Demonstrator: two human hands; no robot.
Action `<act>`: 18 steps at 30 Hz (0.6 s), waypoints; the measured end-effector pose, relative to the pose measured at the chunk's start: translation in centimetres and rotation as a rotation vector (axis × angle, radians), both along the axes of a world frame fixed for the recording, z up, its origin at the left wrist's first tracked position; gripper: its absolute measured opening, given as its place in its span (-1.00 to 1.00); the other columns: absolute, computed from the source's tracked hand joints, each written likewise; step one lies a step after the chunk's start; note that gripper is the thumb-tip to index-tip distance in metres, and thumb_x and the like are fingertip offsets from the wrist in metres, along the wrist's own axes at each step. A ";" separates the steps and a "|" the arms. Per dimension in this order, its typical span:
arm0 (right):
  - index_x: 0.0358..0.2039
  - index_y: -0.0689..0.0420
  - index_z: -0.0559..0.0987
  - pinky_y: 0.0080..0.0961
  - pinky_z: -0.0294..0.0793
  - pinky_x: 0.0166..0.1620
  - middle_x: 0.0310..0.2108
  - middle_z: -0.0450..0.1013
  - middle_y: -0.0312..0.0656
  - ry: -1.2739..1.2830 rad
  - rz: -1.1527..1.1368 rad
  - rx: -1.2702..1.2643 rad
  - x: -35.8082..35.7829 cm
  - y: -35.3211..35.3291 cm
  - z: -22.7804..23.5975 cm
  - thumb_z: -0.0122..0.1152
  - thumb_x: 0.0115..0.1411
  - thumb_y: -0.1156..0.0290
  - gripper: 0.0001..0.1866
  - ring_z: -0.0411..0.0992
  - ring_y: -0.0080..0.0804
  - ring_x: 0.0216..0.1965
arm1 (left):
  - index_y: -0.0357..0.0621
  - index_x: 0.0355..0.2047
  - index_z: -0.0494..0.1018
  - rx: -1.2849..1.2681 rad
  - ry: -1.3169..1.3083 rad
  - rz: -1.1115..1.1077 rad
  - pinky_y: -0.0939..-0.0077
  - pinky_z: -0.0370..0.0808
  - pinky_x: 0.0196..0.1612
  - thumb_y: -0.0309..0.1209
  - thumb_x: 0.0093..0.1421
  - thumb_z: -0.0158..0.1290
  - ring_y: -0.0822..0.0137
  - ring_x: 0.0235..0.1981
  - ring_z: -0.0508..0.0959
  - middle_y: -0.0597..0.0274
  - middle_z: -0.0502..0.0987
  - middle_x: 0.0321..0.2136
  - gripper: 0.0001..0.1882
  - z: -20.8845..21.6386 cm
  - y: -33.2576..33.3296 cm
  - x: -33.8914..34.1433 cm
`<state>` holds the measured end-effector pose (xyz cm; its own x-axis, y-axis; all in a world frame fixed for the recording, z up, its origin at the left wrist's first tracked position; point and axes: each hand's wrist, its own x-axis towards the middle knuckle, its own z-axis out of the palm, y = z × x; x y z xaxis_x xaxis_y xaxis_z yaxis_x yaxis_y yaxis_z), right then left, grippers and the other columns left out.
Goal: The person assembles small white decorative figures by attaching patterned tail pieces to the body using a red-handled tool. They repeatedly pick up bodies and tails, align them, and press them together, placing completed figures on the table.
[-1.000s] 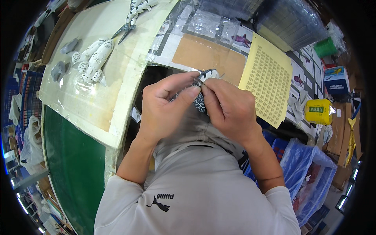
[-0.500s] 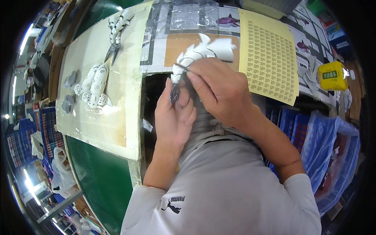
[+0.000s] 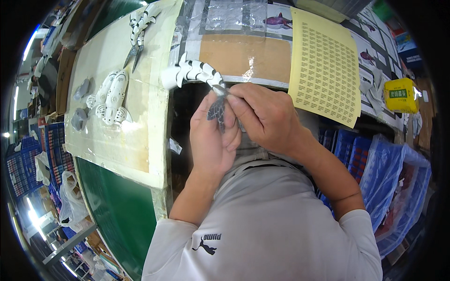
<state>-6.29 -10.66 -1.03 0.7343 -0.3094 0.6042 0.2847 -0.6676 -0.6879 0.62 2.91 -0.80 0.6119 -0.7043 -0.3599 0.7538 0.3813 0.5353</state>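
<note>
A jointed toy fish body point(image 3: 199, 72), white segments with black gaps between them, arches up and to the left from my hands, over the table's front edge. Its grey tail fin point(image 3: 215, 112), with a pale crackled pattern, hangs down against my left fingers. My left hand point(image 3: 211, 145) is closed around the fin end, palm up. From the right, my right hand point(image 3: 272, 114) pinches the narrow joint between the body and the fin. The right fingertips partly cover that joint, so its details are hidden.
On the cream board point(image 3: 140, 154) at left lie another jointed toy body point(image 3: 137, 37), white perforated shells point(image 3: 112, 98) and grey pieces point(image 3: 80, 89). A yellow label sheet point(image 3: 323, 70) overhangs the table edge. A yellow container point(image 3: 401, 95) and a blue plastic-lined bin point(image 3: 393, 182) are at right.
The white toy body has swung from pointing up and right to up and left. Both hands stay on its tail end, and my left hand has shifted slightly right.
</note>
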 end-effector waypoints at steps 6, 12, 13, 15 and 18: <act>-0.33 0.19 0.54 -0.41 0.53 -0.45 -0.53 0.50 -0.27 0.021 0.015 -0.072 -0.2 -0.3 0.4 0.18 0.35 0.50 -0.92 0.56 -0.32 -0.48 | -0.17 -0.24 0.42 0.079 -0.122 0.030 0.62 0.04 -0.74 -0.21 0.59 -0.09 0.58 -0.79 0.15 0.32 0.42 -0.57 -0.69 0.5 0.1 -0.2; -0.35 0.18 0.52 -0.39 0.51 -0.46 -0.53 0.44 -0.22 -0.001 -0.031 -0.191 -0.1 0.0 0.2 0.24 0.27 0.51 -0.93 0.55 -0.30 -0.48 | -0.17 -0.24 0.43 0.093 -0.127 0.021 0.62 0.01 -0.73 -0.23 0.58 -0.05 0.59 -0.78 0.15 0.33 0.41 -0.57 -0.71 0.5 0.3 0.0; -0.35 0.18 0.52 -0.39 0.52 -0.46 -0.52 0.45 -0.21 0.004 -0.046 -0.168 -0.2 0.2 0.2 0.23 0.27 0.51 -0.93 0.55 -0.29 -0.48 | -0.17 -0.24 0.43 0.093 -0.120 0.018 0.62 0.01 -0.73 -0.23 0.58 -0.05 0.59 -0.78 0.15 0.33 0.41 -0.57 -0.71 0.6 0.3 0.0; -0.34 0.19 0.52 -0.37 0.52 -0.46 -0.50 0.46 -0.18 0.017 -0.061 -0.122 -0.2 0.4 0.0 0.23 0.28 0.51 -0.93 0.55 -0.25 -0.47 | -0.17 -0.24 0.43 0.091 -0.111 0.014 0.62 0.01 -0.73 -0.23 0.58 -0.04 0.59 -0.77 0.14 0.34 0.41 -0.58 -0.71 0.6 0.4 0.0; -0.33 0.21 0.53 -0.35 0.52 -0.45 -0.48 0.47 -0.15 0.037 -0.054 -0.060 -0.2 0.5 0.0 0.22 0.29 0.51 -0.93 0.55 -0.20 -0.46 | -0.18 -0.21 0.45 0.080 -0.118 0.001 0.62 0.01 -0.73 -0.22 0.57 -0.04 0.60 -0.77 0.14 0.35 0.40 -0.58 -0.71 0.6 0.5 0.0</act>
<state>-6.50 -10.16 -1.03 0.7397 -0.3134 0.5954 0.2222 -0.7214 -0.6558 0.60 3.43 -0.23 0.6541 -0.6756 -0.3402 0.6834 0.3350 0.6487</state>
